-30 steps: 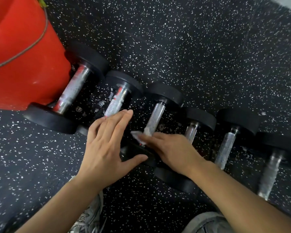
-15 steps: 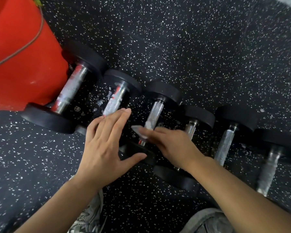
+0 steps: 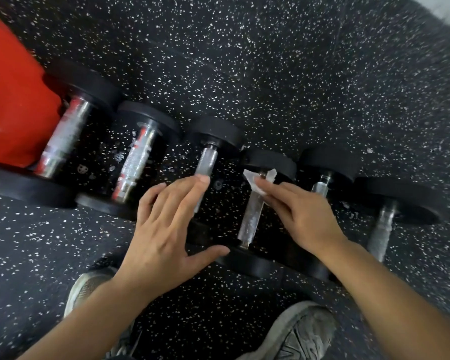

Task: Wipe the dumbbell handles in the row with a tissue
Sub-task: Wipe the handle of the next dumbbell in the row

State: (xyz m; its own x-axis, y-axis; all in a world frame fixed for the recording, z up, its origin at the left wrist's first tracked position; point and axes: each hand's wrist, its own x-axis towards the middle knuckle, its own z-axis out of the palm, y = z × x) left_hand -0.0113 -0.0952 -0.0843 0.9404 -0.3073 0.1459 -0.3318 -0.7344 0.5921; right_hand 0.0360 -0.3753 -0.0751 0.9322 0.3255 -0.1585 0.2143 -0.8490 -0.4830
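A: Dumbbell handles lie in one row on the speckled floor (image 3: pixel 322 74), six of them. Beside the red bucket (image 3: pixel 11 100), touching it, is the biggest dumbbell (image 3: pixel 63 141). Right of the bucket come the second handle (image 3: pixel 135 162), the third handle (image 3: pixel 205 162) and the fourth handle (image 3: pixel 252 216).

B: And the hands?

A: The left hand (image 3: pixel 166 229) is flat and spread, grasping nothing. It covers the near part of the third handle, with the thumb close to the near weight of the fourth. The right hand (image 3: pixel 304 216) presses the tissue (image 3: pixel 257 180) with its fingertips (image 3: pixel 264 183) on the far end of the fourth handle. So the grip there is clenched lightly on the tissue.

B: Further right from the bucket?

A: The fifth handle (image 3: pixel 321 188), partly hidden behind the right hand, and the sixth handle (image 3: pixel 381 229). I judge these two are not yet wiped, but I cannot be sure.

B: What may go wrong?

A: The tissue is thin and the handle looks rough, so hard rubbing may tear it. Also the dumbbell is round; a sideways push could roll it against its neighbour, maybe onto the left thumb. And the small tissue may slip off the fingertips.
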